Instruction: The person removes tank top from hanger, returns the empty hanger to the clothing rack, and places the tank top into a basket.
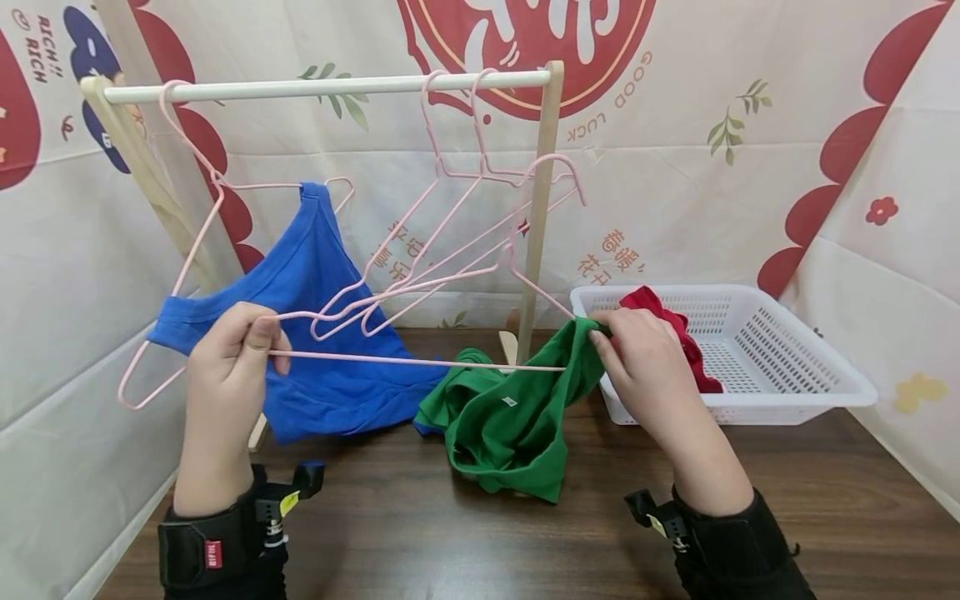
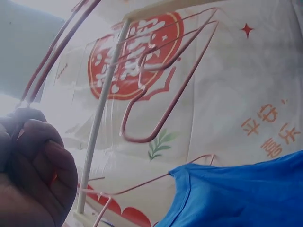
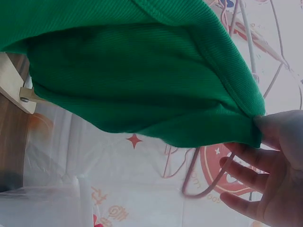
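My left hand [image 1: 236, 354] grips one end of a pink clothes hanger [image 1: 420, 361], its fingers curled around the wire. In the left wrist view, that hand [image 2: 40, 165] shows as a fist with the wire rising from it. The hanger's hook points up and to the right. At its other end, my right hand [image 1: 648, 358] pinches the edge of a green garment [image 1: 517, 425], which is draped over that end and hangs to the table. In the right wrist view, thumb and index finger hold the ribbed green cloth [image 3: 142, 80]; the other fingers are spread near the wire.
A rack with a white rail [image 1: 322, 87] stands behind, bearing two bare pink hangers [image 1: 450, 225]. A blue tank top [image 1: 315, 333] hangs on another hanger at left, its lower part on the table [image 1: 360, 533]. A white basket [image 1: 795, 400] at right holds a red garment [image 1: 675, 333].
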A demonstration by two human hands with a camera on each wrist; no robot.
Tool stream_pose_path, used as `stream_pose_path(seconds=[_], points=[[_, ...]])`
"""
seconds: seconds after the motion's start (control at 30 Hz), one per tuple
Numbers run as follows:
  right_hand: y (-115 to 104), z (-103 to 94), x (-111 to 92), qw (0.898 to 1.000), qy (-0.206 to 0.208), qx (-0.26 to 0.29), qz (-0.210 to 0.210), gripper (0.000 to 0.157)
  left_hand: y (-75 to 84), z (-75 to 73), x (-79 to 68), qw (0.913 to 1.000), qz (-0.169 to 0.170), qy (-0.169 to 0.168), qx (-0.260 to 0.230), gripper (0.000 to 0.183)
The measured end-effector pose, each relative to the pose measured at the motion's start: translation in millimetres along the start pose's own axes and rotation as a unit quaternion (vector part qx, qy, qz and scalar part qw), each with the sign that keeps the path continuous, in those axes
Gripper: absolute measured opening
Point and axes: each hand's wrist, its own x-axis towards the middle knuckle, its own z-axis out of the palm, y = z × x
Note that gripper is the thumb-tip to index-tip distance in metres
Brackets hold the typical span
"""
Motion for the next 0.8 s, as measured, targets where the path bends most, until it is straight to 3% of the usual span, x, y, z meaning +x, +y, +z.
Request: stream_pose_path(seconds=[0.3,0.5,0.73,0.8], points=[[1.8,0.5,0.6,1.000,-0.017,0.003,0.013,0.026,0.2,-14.3,2.6,0.9985,-0.019,0.052,-0.003,0.024],[3.8,2.0,1.2,0.999,-0.038,-0.001,0.027,0.029,-3.4,-22.6,4.0,0.9938,-0.025,0.085,-0.067,0.024],[5.8,4.3,3.2,0.998,-0.053,-0.006,0.039,0.033,-6.3,-32.9,3.8,0.9889,-0.035,0.122,-0.078,0.028],[6.3,4.5,3.7,0.998,-0.055,-0.008,0.041,0.034,-7.8,-35.6,4.3,0.9858,-0.031,0.131,-0.101,0.028]])
